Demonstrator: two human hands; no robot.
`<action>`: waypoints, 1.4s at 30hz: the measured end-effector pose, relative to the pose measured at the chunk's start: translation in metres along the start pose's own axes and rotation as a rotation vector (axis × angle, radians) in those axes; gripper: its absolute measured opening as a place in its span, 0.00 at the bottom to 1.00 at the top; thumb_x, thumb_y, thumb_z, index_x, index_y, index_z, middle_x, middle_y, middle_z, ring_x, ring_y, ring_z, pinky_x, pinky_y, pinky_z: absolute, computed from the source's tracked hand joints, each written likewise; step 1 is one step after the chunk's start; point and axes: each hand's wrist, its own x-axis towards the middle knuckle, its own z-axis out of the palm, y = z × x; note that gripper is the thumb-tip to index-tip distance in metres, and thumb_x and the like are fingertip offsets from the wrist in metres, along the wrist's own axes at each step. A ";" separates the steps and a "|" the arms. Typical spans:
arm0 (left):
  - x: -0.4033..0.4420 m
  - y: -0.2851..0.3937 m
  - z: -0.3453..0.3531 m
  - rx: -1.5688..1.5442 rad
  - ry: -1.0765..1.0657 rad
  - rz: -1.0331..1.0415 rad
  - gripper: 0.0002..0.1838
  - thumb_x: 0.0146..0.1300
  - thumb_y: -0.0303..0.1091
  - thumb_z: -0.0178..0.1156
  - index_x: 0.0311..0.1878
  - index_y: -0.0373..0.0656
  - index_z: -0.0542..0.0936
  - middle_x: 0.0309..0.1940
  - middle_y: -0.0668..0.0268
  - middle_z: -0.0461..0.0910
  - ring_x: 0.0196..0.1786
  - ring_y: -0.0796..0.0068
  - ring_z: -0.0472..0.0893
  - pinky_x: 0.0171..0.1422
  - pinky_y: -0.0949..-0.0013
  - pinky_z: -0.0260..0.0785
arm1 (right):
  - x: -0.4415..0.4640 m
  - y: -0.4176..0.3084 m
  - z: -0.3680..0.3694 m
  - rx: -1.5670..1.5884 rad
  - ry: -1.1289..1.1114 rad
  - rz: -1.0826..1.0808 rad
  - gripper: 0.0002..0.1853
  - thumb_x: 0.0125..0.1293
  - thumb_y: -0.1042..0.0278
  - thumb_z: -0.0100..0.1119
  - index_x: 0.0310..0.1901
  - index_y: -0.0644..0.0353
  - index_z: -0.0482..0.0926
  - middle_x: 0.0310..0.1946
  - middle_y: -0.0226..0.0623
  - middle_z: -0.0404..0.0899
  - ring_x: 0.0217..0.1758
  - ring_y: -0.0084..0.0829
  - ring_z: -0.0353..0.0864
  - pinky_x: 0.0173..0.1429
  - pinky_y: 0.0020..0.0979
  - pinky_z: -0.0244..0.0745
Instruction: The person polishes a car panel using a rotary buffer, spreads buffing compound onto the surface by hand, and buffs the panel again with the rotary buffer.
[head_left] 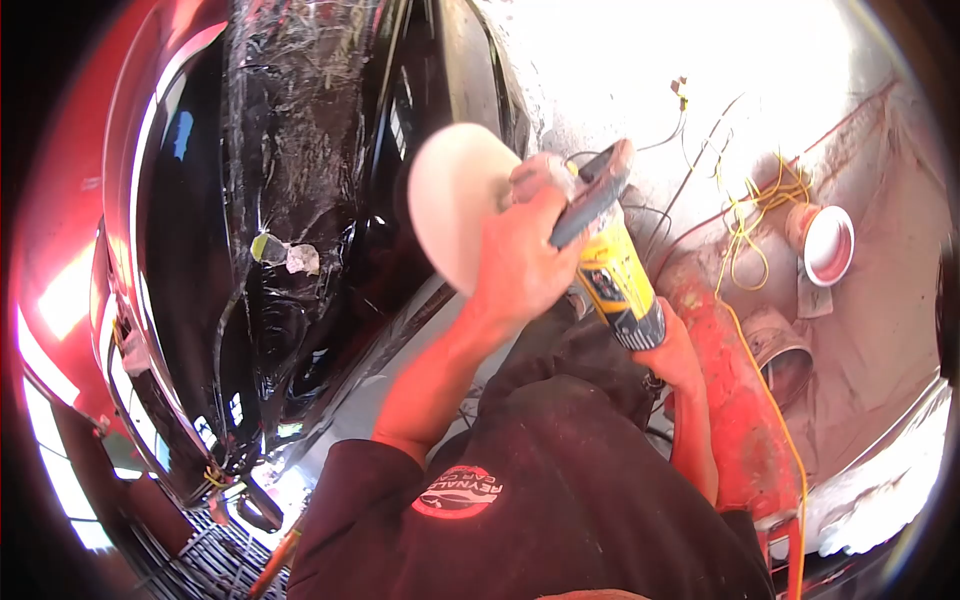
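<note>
A yellow and black power polisher with a round pale pad is held in front of my body. My left hand is closed around its front end, beside the dark loop handle and just behind the pad. My right hand wraps round the rear of the tool body, its fingers partly hidden by the tool. The pad faces left, toward a black plastic-covered surface; whether they touch is not clear.
Red car panels curve along the left. On the right are a red metal arm, a white-rimmed round container, a metal can and a tangled yellow cord on the floor. A metal grating lies at lower left.
</note>
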 end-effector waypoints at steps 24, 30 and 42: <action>0.116 -0.002 0.012 0.113 0.065 -0.039 0.13 0.62 0.35 0.73 0.40 0.35 0.84 0.26 0.48 0.83 0.30 0.52 0.86 0.38 0.57 0.77 | 0.096 -0.044 -0.019 0.008 -0.016 -0.015 0.36 0.42 0.79 0.72 0.60 0.64 0.77 0.46 0.31 0.84 0.52 0.23 0.80 0.61 0.28 0.75; 0.017 -0.010 0.024 0.044 -0.033 0.106 0.14 0.56 0.27 0.74 0.43 0.35 0.82 0.32 0.51 0.83 0.37 0.49 0.86 0.44 0.57 0.77 | 0.009 0.024 -0.007 0.046 -0.055 0.087 0.35 0.42 0.78 0.74 0.58 0.63 0.77 0.46 0.36 0.85 0.52 0.26 0.83 0.61 0.30 0.76; 0.114 -0.002 -0.001 0.265 0.012 -0.008 0.18 0.61 0.36 0.75 0.51 0.38 0.88 0.36 0.54 0.90 0.38 0.68 0.90 0.47 0.64 0.81 | 0.091 -0.037 -0.007 0.056 -0.014 -0.048 0.35 0.44 0.79 0.72 0.60 0.65 0.77 0.47 0.35 0.85 0.53 0.24 0.82 0.61 0.30 0.76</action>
